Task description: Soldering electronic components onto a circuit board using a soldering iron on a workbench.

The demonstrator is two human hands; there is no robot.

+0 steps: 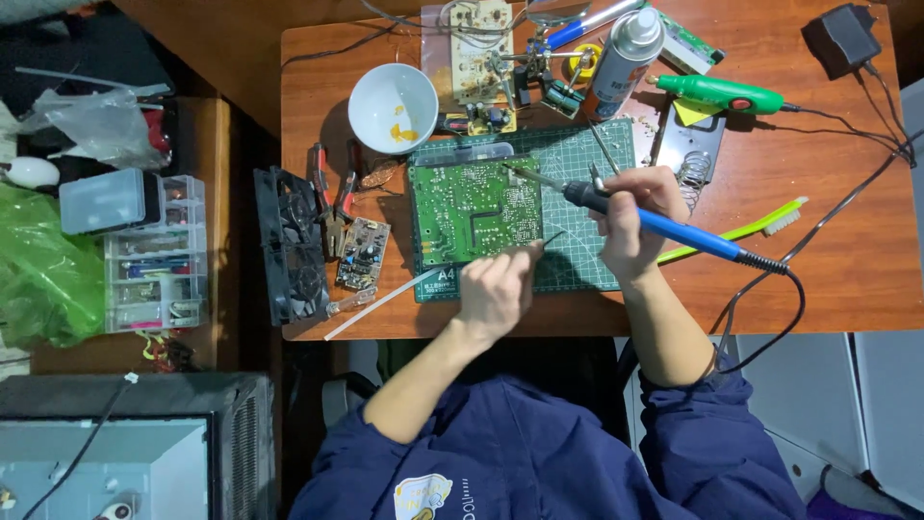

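A: What is the right hand (630,217) doing?

B: It is closed around a blue-handled soldering iron (664,226), whose metal tip points toward ten o'clock and ends over the upper right corner of the green circuit board (472,210). Its black cord trails off toward four o'clock.

A: And the left hand (496,289)?

B: It sits at the board's six o'clock edge, fingers pinched on a thin dark wire-like piece (551,238) that pokes out toward two o'clock. What that piece is, I cannot tell.

A: Where does the board lie?

B: Flat on a green cutting mat (577,260) near the middle of the wooden table (847,279).

A: What surrounds it?

B: At eleven o'clock stands a white bowl (393,108); at nine o'clock lie red-handled pliers (327,193) and a small circuit board (361,253), with a black fan (289,246) beyond them. At one o'clock stands a spray can (624,53), with a green glue gun (722,93) beside it. A green brush (751,229) lies at three o'clock, past the right hand.
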